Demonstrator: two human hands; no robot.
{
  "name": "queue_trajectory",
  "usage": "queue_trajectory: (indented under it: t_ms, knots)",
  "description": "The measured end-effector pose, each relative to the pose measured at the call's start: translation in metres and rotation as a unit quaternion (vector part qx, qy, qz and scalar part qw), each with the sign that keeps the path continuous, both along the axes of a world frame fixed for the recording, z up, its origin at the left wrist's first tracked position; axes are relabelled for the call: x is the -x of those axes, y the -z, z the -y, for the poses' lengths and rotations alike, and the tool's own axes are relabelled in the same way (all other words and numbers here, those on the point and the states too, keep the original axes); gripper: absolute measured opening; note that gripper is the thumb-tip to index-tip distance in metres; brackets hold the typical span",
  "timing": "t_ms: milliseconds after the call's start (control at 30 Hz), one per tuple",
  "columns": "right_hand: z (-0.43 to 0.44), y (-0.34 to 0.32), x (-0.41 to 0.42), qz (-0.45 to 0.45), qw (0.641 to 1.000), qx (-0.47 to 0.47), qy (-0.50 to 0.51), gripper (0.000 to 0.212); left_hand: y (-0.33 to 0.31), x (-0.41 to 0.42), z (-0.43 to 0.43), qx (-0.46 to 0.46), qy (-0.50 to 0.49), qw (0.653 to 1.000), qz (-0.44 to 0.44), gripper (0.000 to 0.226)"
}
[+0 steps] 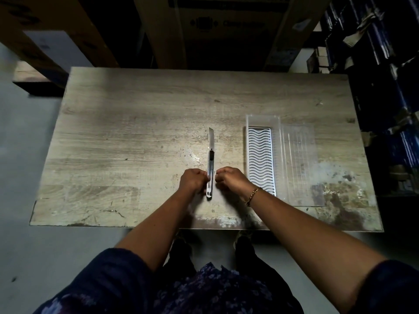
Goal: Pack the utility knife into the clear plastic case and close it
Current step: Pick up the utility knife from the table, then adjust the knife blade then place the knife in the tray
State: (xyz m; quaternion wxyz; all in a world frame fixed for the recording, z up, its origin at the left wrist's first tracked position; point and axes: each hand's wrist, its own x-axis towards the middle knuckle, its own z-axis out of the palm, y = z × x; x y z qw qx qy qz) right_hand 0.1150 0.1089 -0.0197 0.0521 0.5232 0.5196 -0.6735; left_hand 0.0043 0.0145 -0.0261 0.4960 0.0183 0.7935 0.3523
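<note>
A slim metal utility knife lies lengthwise at the middle of the wooden table, its blade extended and pointing away from me. My left hand grips the handle's near end from the left. On the other side, my right hand pinches the same part of the handle with its fingertips. The clear plastic case lies open to the right of the knife, with a white wavy insert in its left half and the ribbed clear lid folded out to the right.
Cardboard boxes stand behind the table's far edge. Dark blue stacked goods fill the shelves on the right. A gold bracelet circles my right wrist. The table's near edge is just above my feet.
</note>
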Motion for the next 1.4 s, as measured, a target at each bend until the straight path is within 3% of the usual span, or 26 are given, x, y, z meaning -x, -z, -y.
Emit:
queue_trajectory:
  t_ms: [300,533,733,967,1400]
  knots:
    - [-0.007,-0.013,0.003,-0.026,0.998,0.044,0.040,0.012,-0.017,-0.001,0.004,-0.054,-0.071,0.992,0.093,0.013]
    - [-0.019,-0.021,0.011,-0.027,0.991,0.074,0.104,0.008,-0.034,-0.005,0.007,-0.095,-0.079,0.984,0.132,0.007]
    - [-0.031,-0.036,0.020,-0.080,0.978,0.128,0.145,0.015,-0.044,-0.011,0.007,-0.121,-0.069,0.979,0.150,0.008]
    - [-0.043,-0.050,0.025,-0.114,0.983,0.054,0.133,0.026,-0.049,-0.013,0.001,-0.154,-0.074,0.974,0.146,0.020]
    - [-0.049,-0.062,0.029,-0.153,0.983,0.014,0.099,0.016,-0.052,-0.004,-0.007,-0.180,-0.077,0.970,0.145,0.026]
